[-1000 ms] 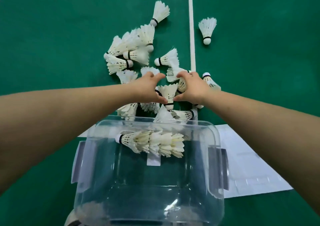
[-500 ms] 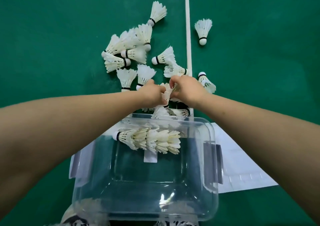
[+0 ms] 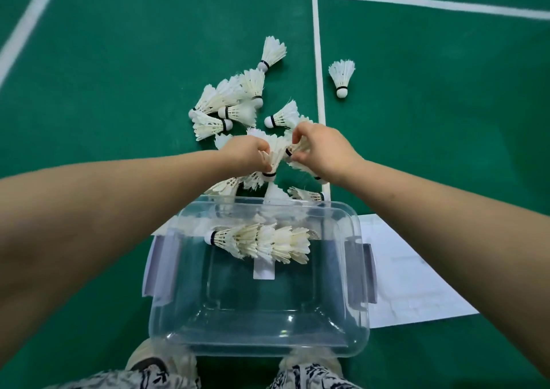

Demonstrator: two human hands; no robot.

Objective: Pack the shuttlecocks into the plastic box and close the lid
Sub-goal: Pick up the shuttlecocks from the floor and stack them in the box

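Observation:
A clear plastic box [image 3: 354, 284] stands open on the green floor in front of me, with a nested row of shuttlecocks [image 3: 262, 241] lying along its far wall. Beyond the box, several white shuttlecocks [image 3: 229, 105] lie scattered. My left hand [image 3: 247, 153] grips a shuttlecock [image 3: 275, 157] by its feathers, cork pointing down. My right hand [image 3: 323, 147] pinches another shuttlecock [image 3: 290, 150] right beside it, and the two touch between my hands, above the floor pile.
The box's lid [image 3: 416, 272] lies flat on the floor to the right, partly under the box. A single shuttlecock [image 3: 342, 76] lies apart, right of the white court line [image 3: 317, 46]. My feet [image 3: 154, 365] are at the box's near edge.
Both hands have lifted from the floor pile, each with a shuttlecock, and brought them together. The camera has tilted up, showing more court lines.

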